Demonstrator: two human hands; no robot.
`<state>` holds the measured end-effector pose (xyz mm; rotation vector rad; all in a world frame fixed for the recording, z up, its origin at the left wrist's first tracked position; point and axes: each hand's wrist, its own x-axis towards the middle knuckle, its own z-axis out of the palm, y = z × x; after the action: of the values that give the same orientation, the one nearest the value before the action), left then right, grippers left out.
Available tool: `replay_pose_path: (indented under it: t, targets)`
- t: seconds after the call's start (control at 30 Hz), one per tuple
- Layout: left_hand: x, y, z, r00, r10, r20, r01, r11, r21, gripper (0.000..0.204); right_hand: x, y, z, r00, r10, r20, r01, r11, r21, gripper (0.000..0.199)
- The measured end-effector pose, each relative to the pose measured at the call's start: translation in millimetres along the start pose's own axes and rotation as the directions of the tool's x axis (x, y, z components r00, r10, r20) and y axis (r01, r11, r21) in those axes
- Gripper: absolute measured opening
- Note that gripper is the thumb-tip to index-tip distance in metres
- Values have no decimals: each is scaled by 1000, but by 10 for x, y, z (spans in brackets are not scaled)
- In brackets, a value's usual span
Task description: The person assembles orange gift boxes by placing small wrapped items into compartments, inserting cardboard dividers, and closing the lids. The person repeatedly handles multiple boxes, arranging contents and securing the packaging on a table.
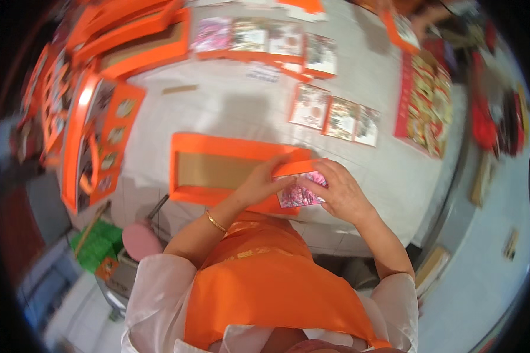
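Observation:
Between my two hands is a small flat box [294,196] with a pink flower picture on its face and an orange side. My left hand [264,179] grips its left edge, thumb over the picture. On the right edge, my right hand [340,191] has its fingers closed round the box, thumb also on the picture. Below and to the left lies a long orange tray box [229,145] with a brown inner floor; the hands and small box cover its right end.
Several picture boxes [341,117] lie in a row to the right, with another row [250,36] farther back. Orange cartons [123,109] stack up at the left. A red carton of packets [424,100] sits at the far right. Another person's hand [430,20] shows at the upper right.

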<state>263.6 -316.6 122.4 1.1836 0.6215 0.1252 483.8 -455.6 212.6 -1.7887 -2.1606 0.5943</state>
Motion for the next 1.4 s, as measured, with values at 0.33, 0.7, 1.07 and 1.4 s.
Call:
replay_pose_path:
  t: [0.33,0.7,1.07,1.4]
  targets:
    - [-1178,-668,-706,842,-124,-526,-9,970,-244,44,1130,-944,1751,645,599,474,-310,-361,879,57]
    - [-1165,-491,-1650,734,482,-478,302,400,866,77,995,-688,1930,681,449,579,-524,-254,813,67]
    - [-744,-895,-2466,841,352,-412,99,648,755,91,1267,-909,2558,565,760,321,-276,-192,942,50]
    - [-794,-878,-2349,814,436,-384,186,431,883,79,1369,-827,2391,598,651,468,-358,-306,882,43]
